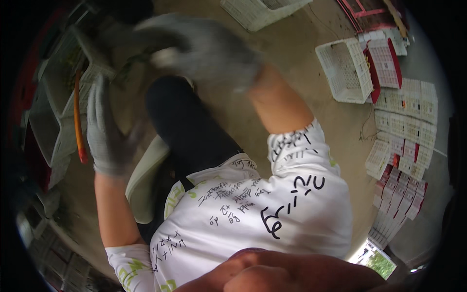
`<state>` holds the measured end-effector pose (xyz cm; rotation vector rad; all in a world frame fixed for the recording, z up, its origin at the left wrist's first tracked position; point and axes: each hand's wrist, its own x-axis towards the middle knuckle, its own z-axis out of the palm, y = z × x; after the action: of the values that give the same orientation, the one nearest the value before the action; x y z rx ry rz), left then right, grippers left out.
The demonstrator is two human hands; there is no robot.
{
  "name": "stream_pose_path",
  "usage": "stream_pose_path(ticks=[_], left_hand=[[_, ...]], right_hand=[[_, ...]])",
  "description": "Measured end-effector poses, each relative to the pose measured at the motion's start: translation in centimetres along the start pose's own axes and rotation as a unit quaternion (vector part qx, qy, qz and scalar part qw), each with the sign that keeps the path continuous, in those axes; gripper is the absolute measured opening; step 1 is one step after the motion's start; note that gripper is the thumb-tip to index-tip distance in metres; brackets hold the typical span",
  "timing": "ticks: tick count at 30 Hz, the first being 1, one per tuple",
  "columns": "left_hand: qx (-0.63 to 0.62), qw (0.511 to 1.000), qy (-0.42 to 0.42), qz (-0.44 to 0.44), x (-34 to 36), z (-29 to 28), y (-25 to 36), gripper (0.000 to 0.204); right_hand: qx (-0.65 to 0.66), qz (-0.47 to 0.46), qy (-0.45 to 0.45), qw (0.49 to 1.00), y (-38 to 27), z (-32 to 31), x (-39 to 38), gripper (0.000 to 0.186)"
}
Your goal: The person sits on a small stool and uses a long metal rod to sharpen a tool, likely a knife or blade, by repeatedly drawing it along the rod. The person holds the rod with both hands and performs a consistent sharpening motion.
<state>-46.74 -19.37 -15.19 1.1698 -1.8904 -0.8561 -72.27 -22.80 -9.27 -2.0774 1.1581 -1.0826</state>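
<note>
Both my hands wear grey knit gloves. My left hand (111, 134) is raised beside the crates at left, its fingers stretched out and the thumb apart, with nothing visible in it. Close to its fingertips is a blurred, dark greenish thing (129, 65) that I cannot make out. A thin orange strip with a reddish lower end (78, 117) runs along the crate edge, just left of that hand. My right hand (206, 53) reaches across above my knee, smeared by motion; its fingers curve to the left, and whether they hold anything does not show.
Pale plastic crates (61, 134) line the left side. A white crate (258, 14) stands at the far middle, another white crate (343, 70) at the right. Stacked red-and-white cartons (399, 192) fill the right side. I sit on a pale seat (146, 180), above a brown floor (292, 53).
</note>
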Motion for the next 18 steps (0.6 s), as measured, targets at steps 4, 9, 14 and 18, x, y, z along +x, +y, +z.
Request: stream_pose_path(ticks=[4, 9, 14, 18], left_hand=[[-0.337, 0.909, 0.128, -0.208, 8.1, -1.0, -0.8, 0.037], [-0.127, 0.961, 0.233, -0.083, 6.7, -7.5, -0.7, 0.036], [-0.108, 0.982, 0.147, -0.039, 8.1, -7.8, -1.2, 0.034], [-0.078, 0.989, 0.118, -0.052, 9.4, -8.3, -1.4, 0.034]], right_hand=[[0.338, -0.114, -0.109, 0.928, 2.9, 4.2, 4.4, 0.03], [0.471, 0.239, 0.221, 0.82, 30.8, 8.5, -2.8, 0.027], [-0.067, 0.699, 0.036, 0.711, 46.1, 27.1, -31.0, 0.066], [0.084, 0.773, 0.169, 0.606, 49.7, 37.6, -35.9, 0.072]])
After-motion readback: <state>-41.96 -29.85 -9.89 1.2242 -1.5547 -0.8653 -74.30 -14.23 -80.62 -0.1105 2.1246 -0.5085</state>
